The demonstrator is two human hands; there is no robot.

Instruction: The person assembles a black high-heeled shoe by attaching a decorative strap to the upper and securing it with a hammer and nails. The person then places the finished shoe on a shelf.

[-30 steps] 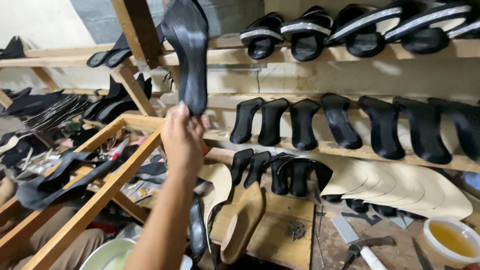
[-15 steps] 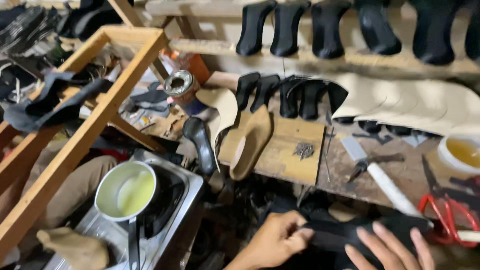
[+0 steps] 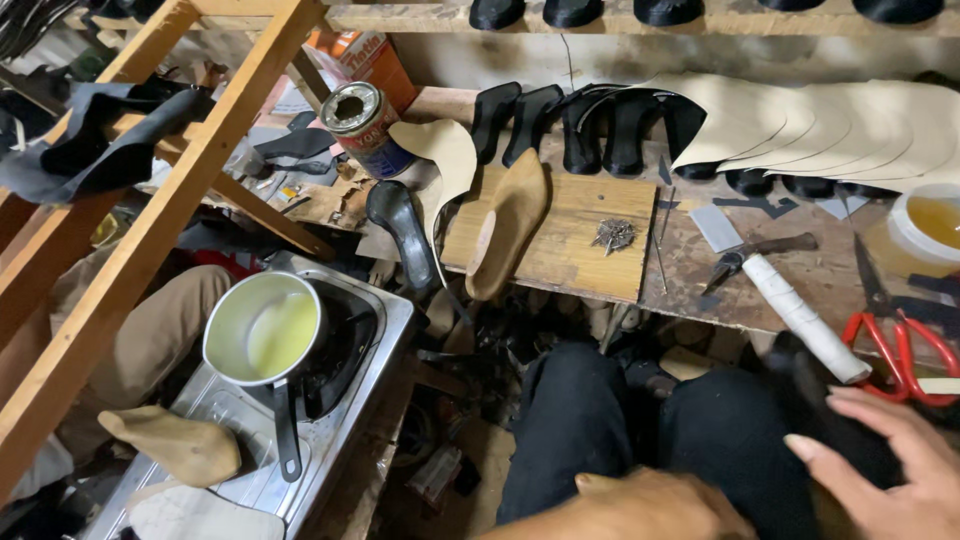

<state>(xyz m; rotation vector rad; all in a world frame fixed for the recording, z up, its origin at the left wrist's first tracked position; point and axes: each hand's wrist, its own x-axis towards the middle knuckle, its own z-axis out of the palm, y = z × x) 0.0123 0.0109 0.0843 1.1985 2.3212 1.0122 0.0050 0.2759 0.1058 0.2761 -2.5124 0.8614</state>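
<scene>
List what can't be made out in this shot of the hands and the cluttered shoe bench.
Head view only:
- Left hand: cut off by the bottom edge; whether it grips anything can't be told.
- Right hand: runs off the right corner, fingers spread on a dark piece whose shape merges with the black trousers.
- Black soles on the shelf: cut off by the top edge.
- Pile of small nails on the wooden board: too small to count.

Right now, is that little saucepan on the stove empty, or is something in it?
Not empty. The saucepan sits upright on the stove, and a shallow pool of pale yellowish liquid covers part of its bottom.
</scene>
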